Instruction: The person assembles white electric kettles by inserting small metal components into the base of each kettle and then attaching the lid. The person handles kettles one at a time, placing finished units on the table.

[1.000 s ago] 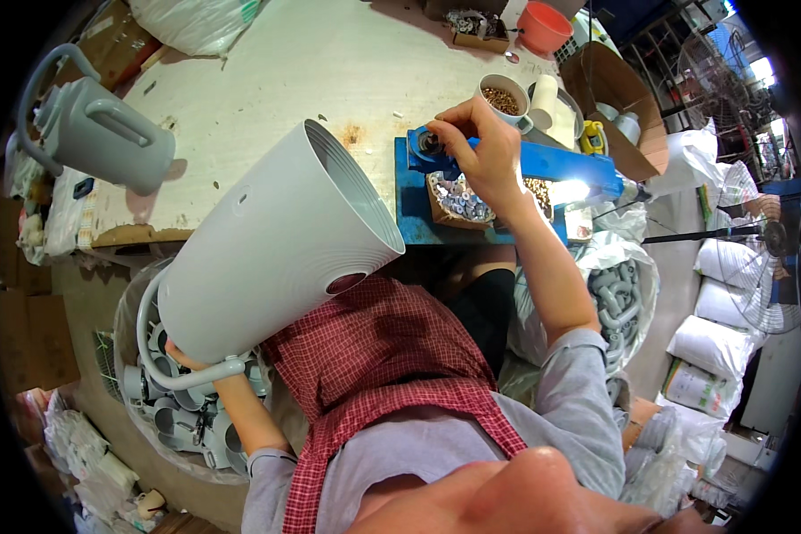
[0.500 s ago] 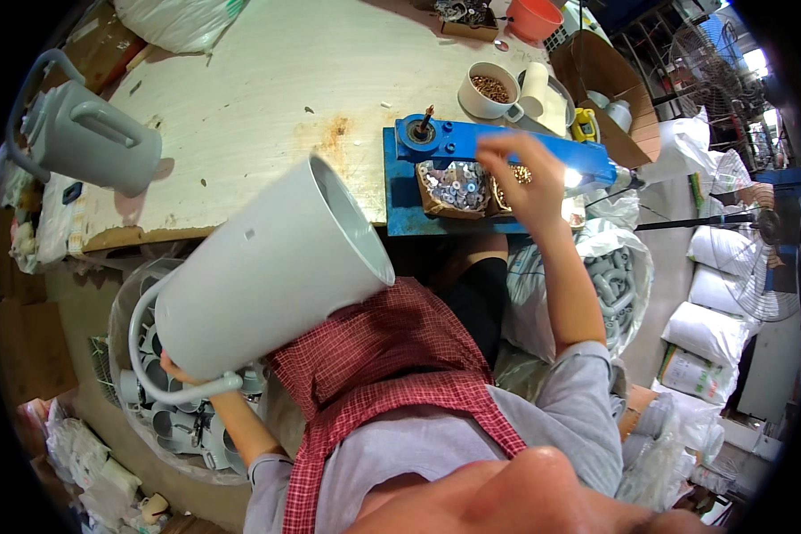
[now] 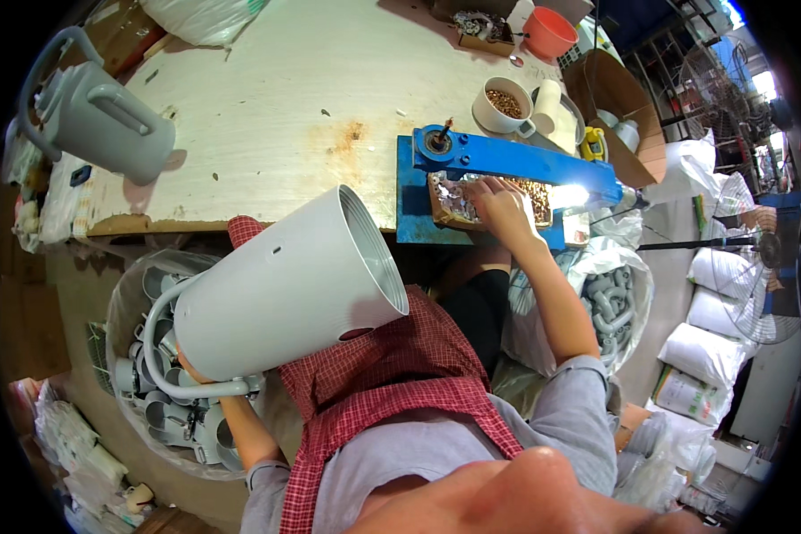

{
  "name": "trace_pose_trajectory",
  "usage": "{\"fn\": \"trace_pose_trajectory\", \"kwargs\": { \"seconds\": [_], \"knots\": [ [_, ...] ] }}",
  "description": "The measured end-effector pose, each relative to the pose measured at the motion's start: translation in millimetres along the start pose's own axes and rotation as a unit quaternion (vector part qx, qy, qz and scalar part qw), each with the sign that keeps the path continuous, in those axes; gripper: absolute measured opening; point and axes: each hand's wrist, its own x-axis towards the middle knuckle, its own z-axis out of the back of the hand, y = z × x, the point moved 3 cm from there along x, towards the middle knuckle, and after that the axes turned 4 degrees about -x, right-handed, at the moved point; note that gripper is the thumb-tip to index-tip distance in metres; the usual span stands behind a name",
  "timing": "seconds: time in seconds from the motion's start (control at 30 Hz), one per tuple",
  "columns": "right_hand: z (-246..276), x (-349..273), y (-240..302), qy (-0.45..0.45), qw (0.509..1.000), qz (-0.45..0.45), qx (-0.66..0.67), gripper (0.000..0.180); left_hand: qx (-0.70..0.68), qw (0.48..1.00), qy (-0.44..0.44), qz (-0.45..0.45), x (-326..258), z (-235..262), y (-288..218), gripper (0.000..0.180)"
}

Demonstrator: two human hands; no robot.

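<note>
A large grey watering can body [image 3: 271,298] lies tilted across my lap, its open mouth facing right. A curved grey tube [image 3: 154,343] bends round its base end. My left hand [image 3: 190,366] grips the can at that end, mostly hidden behind the can and tube. A small slot and a dark hole show in the wall. My right hand [image 3: 505,212] reaches into a cardboard box [image 3: 455,216] of metal washers, below a blue metal arm [image 3: 516,156]. Its fingers are together and bent down; the fingertips are hidden. Brass-coloured small parts [image 3: 537,198] lie beside that hand.
A finished-looking grey watering can [image 3: 116,125] stands at the table's left. Behind the blue arm is a white cup [image 3: 500,105] of brass-coloured parts. Bags of grey parts flank my legs: one bag [image 3: 160,427] left, another [image 3: 616,298] right. A fan [image 3: 756,267] stands at right.
My right hand has come down from above the blue arm into the box of washers. The can has turned slightly, bringing the dark hole near its rim into view.
</note>
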Motion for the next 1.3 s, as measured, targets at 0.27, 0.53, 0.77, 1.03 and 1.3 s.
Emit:
{"fn": "trace_pose_trajectory", "kwargs": {
  "seconds": [0.27, 0.53, 0.77, 1.03, 1.3],
  "knots": [
    [109.5, 30.2, 46.5, -0.26, 0.941, 0.068, 0.206, 0.02, -0.01, 0.995, -0.069, 0.073, -14.7, -18.4, -1.2, 0.048],
    [115.3, 86.8, 50.2, -0.333, 0.924, 0.145, 0.122, 0.02, 0.036, 0.997, -0.036, 0.057, -16.6, -80.8, -17.8, 0.043],
    [111.5, 81.2, 46.8, -0.349, 0.914, 0.204, 0.043, 0.026, 0.038, 0.998, 0.039, 0.035, 1.5, -61.7, -9.5, 0.044],
    [112.4, 47.7, 40.3, -0.305, 0.93, 0.103, 0.179, 0.035, 0.106, 0.987, -0.088, -0.085, 55.3, -184.0, -21.2, 0.037],
    [76.9, -54.5, 3.4, -0.264, 0.793, -0.314, 0.45, 0.03, 0.082, 0.989, 0.101, -0.076, 57.1, -313.3, 56.1, 0.033]
  ]
}}
